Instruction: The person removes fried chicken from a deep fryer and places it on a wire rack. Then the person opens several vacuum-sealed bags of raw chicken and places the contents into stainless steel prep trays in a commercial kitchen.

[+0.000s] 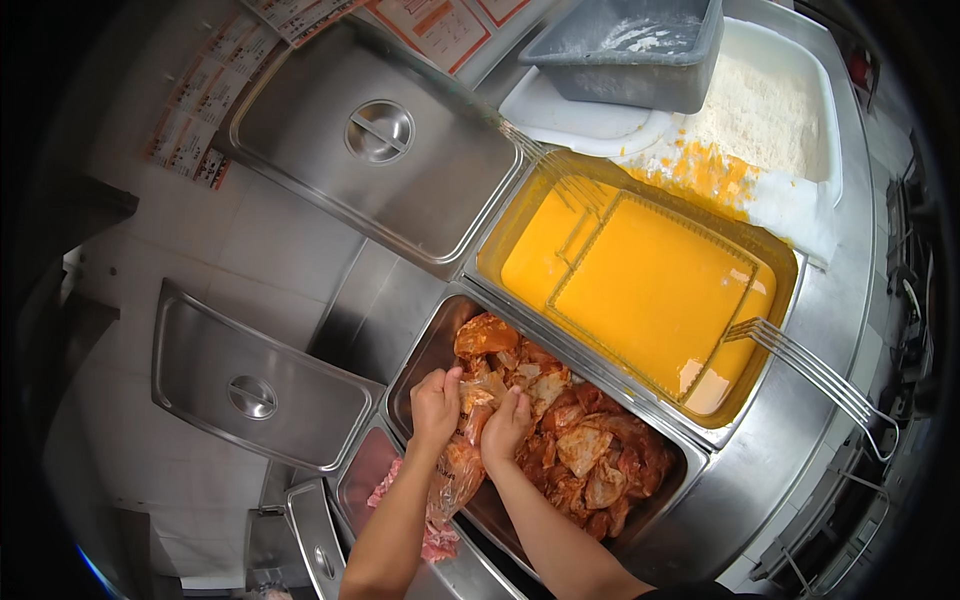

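Both my hands hold a clear printed plastic bag [459, 469] of seasoned raw meat over a steel pan [694, 457]. My left hand [436, 405] grips the bag's left side, and my right hand [507, 429] is at its right side with fingers bent against it. Marinated raw meat pieces [592, 450] fill much of the pan below and to the right of the bag. An orange-coated piece [486, 335] lies at the pan's upper left end. The bag's lower end hangs between my forearms. Part of the bag is hidden by my hands.
Beyond the pan, a deep container of yellow-orange liquid [645, 292] holds a wire basket with a handle [817, 375]. Steel lids [300, 172] [202, 360] lean at the left. Pink raw meat [439, 540] lies in a smaller pan. A grey tub [622, 75] stands beside white flour [772, 112].
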`<action>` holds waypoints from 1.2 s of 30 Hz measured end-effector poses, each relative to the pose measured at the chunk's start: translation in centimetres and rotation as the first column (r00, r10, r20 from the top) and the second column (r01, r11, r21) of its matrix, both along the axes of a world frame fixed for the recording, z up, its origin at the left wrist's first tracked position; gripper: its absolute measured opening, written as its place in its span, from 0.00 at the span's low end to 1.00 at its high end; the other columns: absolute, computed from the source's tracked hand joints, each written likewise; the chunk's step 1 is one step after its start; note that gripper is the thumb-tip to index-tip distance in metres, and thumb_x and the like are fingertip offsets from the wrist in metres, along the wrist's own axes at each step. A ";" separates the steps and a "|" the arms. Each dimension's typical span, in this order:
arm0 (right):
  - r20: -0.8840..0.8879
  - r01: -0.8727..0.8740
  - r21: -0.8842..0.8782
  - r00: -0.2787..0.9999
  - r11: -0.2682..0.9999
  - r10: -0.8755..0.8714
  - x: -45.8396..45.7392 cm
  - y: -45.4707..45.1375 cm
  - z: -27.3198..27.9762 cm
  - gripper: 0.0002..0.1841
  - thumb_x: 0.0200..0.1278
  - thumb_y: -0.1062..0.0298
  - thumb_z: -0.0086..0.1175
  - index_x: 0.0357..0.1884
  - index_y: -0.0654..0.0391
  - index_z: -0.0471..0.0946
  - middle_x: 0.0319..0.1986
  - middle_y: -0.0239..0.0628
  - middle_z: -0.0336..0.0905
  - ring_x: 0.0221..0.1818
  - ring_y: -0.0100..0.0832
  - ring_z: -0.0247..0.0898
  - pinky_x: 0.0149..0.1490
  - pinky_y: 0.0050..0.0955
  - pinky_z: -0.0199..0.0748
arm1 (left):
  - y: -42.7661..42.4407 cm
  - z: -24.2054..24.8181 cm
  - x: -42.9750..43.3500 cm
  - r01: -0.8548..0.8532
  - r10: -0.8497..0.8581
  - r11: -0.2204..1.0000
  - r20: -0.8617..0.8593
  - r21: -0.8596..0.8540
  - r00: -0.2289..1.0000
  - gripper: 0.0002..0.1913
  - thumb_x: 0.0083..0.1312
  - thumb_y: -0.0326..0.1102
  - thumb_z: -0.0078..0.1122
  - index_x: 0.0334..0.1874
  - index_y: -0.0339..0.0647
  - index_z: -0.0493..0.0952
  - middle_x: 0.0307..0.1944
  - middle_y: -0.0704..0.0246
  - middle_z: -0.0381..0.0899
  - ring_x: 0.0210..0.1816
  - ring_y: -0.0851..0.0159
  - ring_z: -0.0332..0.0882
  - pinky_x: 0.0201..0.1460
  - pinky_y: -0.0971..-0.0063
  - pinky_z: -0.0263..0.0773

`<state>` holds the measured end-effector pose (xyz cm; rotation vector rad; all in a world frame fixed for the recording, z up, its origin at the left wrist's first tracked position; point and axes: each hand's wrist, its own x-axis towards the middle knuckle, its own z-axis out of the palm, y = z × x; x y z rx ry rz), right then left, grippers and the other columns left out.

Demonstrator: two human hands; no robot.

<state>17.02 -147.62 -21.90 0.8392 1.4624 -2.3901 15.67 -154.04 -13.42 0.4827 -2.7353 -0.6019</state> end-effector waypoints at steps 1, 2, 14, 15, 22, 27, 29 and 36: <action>-0.046 -0.010 0.058 0.999 0.998 0.012 0.7 0.3 0.3 0.20 0.78 0.57 0.41 0.32 0.64 0.71 0.31 0.37 0.70 0.36 0.31 0.65 0.46 0.32 0.65 | 0.3 0.1 0.6 0.049 -0.049 0.998 0.000 -0.045 0.999 0.19 0.69 0.34 0.58 0.21 0.31 0.66 0.21 0.51 0.69 0.23 0.47 0.68 0.28 0.59 0.65; -0.089 -0.017 0.117 0.996 0.993 0.027 1.5 0.4 0.6 0.19 0.77 0.58 0.42 0.33 0.65 0.71 0.33 0.41 0.70 0.39 0.36 0.66 0.47 0.35 0.65 | 0.6 0.1 1.3 0.096 -0.096 0.991 0.005 -0.089 0.995 0.18 0.68 0.33 0.59 0.21 0.32 0.66 0.21 0.52 0.69 0.24 0.48 0.69 0.29 0.58 0.65; -0.379 -0.180 0.475 0.841 0.861 0.385 4.2 3.1 3.3 0.27 0.60 0.60 0.63 0.55 0.66 0.70 0.50 0.55 0.70 0.54 0.56 0.67 0.59 0.46 0.66 | 1.2 6.2 11.6 0.036 0.029 0.987 0.398 -0.155 0.917 0.26 0.59 0.50 0.69 0.51 0.37 0.79 0.50 0.55 0.78 0.55 0.47 0.72 0.59 0.60 0.67; -0.373 -0.225 0.493 0.818 0.840 0.438 3.8 3.6 2.9 0.25 0.59 0.60 0.63 0.53 0.65 0.71 0.48 0.55 0.70 0.52 0.58 0.68 0.57 0.48 0.67 | 2.2 6.6 13.0 0.060 0.002 0.989 0.420 -0.135 0.908 0.25 0.59 0.49 0.69 0.51 0.36 0.79 0.49 0.54 0.78 0.56 0.46 0.72 0.59 0.60 0.67; -0.486 -0.177 0.692 0.604 0.700 0.632 2.2 3.4 3.4 0.07 0.62 0.67 0.57 0.29 0.58 0.75 0.32 0.43 0.75 0.38 0.50 0.74 0.42 0.46 0.73 | 3.3 3.5 16.0 0.085 0.062 0.902 0.323 -0.423 0.944 0.09 0.57 0.31 0.65 0.39 0.40 0.82 0.36 0.59 0.81 0.39 0.51 0.79 0.43 0.59 0.74; -0.512 -0.208 0.718 0.489 0.664 0.706 -1.0 2.9 6.2 0.11 0.65 0.62 0.54 0.31 0.59 0.77 0.35 0.46 0.78 0.39 0.51 0.75 0.45 0.47 0.74 | 0.1 5.9 13.6 0.028 -0.016 0.915 0.032 -0.402 0.999 0.05 0.56 0.23 0.61 0.32 0.39 0.83 0.29 0.56 0.80 0.33 0.49 0.79 0.37 0.60 0.75; -0.373 -0.370 0.759 0.426 0.535 0.824 -2.9 1.8 7.4 0.13 0.67 0.60 0.52 0.32 0.60 0.77 0.37 0.48 0.80 0.40 0.52 0.76 0.47 0.48 0.74 | -0.1 8.1 11.6 -0.036 0.022 0.939 -0.044 -0.342 0.999 0.05 0.55 0.21 0.59 0.32 0.37 0.83 0.29 0.56 0.80 0.32 0.48 0.79 0.37 0.60 0.75; -0.163 -0.385 0.490 0.841 0.782 0.516 -1.0 2.2 6.2 0.14 0.64 0.56 0.57 0.31 0.58 0.77 0.35 0.48 0.80 0.39 0.49 0.77 0.43 0.43 0.71 | 2.9 11.3 8.7 0.043 -0.044 0.953 0.003 -0.301 0.999 0.09 0.52 0.18 0.60 0.34 0.35 0.83 0.29 0.57 0.80 0.33 0.50 0.80 0.37 0.63 0.76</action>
